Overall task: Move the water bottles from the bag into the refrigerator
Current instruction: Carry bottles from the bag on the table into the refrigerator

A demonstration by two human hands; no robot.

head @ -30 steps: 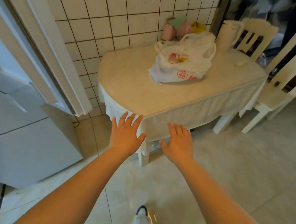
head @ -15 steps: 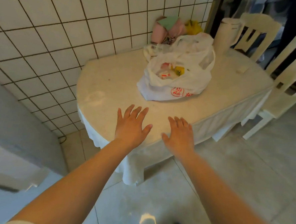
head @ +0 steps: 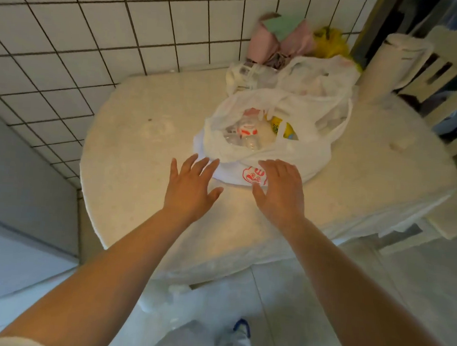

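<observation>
Legible markings, head view: very few. White plastic bag (head: 290,152) on the table (head: 131,167) carried a red printed logo (head: 252,175) on its near side, approx. a round cartoon-type emblem w/ red characters beside it; characters were partly covered by the right hand (head: 279,192) and could not be read. Inside the bag, water bottles (head: 244,136) showed red-and-white labels; a yellow pack (head: 281,128) showed green print. Text on both was too small and blurred to read. No nos., brand names or signs were legible elsewhere.
</observation>
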